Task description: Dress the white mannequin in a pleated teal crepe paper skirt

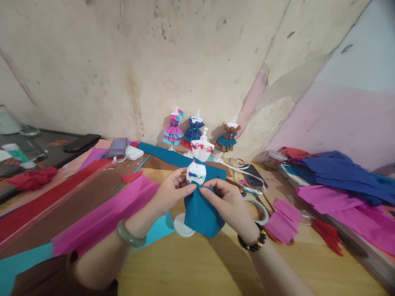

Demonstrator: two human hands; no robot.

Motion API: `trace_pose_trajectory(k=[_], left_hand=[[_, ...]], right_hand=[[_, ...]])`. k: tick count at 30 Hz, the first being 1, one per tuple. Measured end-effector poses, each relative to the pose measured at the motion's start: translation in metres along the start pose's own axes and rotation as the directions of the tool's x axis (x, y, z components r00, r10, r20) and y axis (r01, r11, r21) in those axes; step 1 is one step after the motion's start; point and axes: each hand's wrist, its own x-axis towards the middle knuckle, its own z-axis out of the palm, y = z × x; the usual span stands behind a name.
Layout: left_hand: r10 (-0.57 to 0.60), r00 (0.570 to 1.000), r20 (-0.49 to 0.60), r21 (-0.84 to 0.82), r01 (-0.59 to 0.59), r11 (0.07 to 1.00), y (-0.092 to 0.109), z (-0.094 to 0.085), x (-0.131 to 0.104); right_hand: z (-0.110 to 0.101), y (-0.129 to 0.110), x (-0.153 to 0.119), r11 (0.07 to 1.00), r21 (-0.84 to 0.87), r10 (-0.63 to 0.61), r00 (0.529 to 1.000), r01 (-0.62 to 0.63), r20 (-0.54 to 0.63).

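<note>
A small white dress-form figure [200, 155] stands upright at the centre, with red marks at its top, a blue band at its waist and teal patches lower down. Teal crepe paper [205, 216] hangs in front of its base. My left hand [174, 187] pinches the paper's gathered top edge from the left, thumb against the form's lower part. From the right, my right hand [224, 199] pinches the same edge, its thumb close to the left one. The form's round white base [184, 225] shows left of the paper.
Three dressed forms, pink [173, 130], blue [194, 130] and brown [227, 137], stand by the wall. Coloured paper strips lie left. A tape roll [262, 211], a phone [255, 176] and pink paper [283, 221] lie right, near stacked blue paper [342, 170].
</note>
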Motion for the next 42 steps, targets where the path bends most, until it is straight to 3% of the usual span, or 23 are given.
trace_pose_trajectory(k=[15, 19, 24, 31, 42], left_hand=[[0.044, 0.999, -0.006, 0.033, -0.044, 0.998, -0.0031, 0.0000, 0.0004], [0.062, 0.997, -0.040, 0.055, -0.059, 0.997, -0.0030, 0.0001, 0.0005], [0.071, 0.996, -0.045, 0.075, -0.067, 0.995, -0.0016, 0.0012, -0.0001], [0.061, 0.997, -0.042, 0.078, -0.058, 0.995, -0.0012, 0.0034, -0.0004], [0.040, 0.999, -0.024, 0.090, -0.038, 0.995, -0.0004, 0.0027, -0.0020]], right_hand=[[-0.0006, -0.0037, -0.0018, 1.000, -0.026, -0.017, 0.999, 0.016, -0.032], [-0.0007, -0.0019, -0.0022, 0.997, -0.054, -0.067, 0.995, 0.063, -0.079], [0.0006, -0.0044, -0.0035, 0.984, -0.056, -0.175, 0.983, 0.172, -0.056], [0.0010, -0.0056, -0.0040, 0.996, -0.054, -0.069, 0.994, 0.065, -0.080], [0.0009, -0.0053, -0.0017, 0.997, -0.048, -0.056, 0.995, 0.053, -0.079]])
